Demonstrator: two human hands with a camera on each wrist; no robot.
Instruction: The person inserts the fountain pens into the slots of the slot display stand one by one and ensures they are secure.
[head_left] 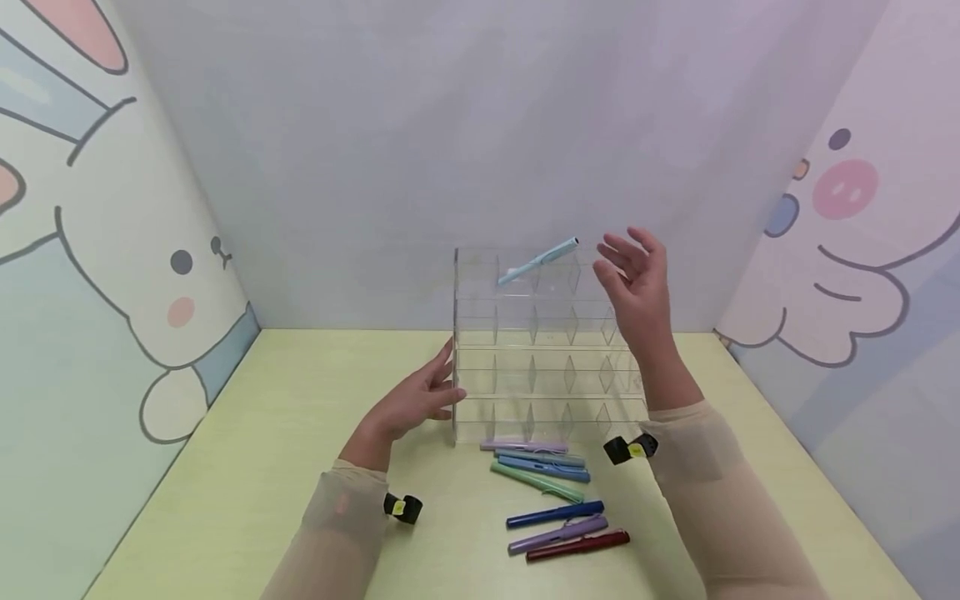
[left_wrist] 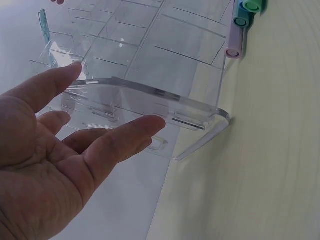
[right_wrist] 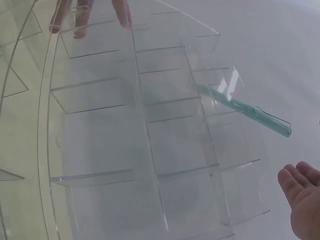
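Observation:
A clear acrylic rack [head_left: 551, 343] with rows of compartments stands upright on the table. In its top row a light blue pen [head_left: 542, 260] leans at a slant, its upper end sticking out; the right wrist view shows the same pen [right_wrist: 250, 112] with its clip. My left hand [head_left: 416, 402] touches the rack's left side with spread fingers, and in the left wrist view the hand [left_wrist: 65, 155] lies along the side panel [left_wrist: 145, 97]. Just right of the pen, my right hand [head_left: 637, 287] is raised with relaxed, slightly bent fingers and holds nothing.
In front of the rack lie several pens: a light purple one [head_left: 523, 447], blue ones, a green one [head_left: 536, 481], and nearer me a dark blue [head_left: 555, 514], a purple [head_left: 557, 535] and a dark red one [head_left: 577, 546]. A grey curtain [head_left: 375, 167] hangs behind.

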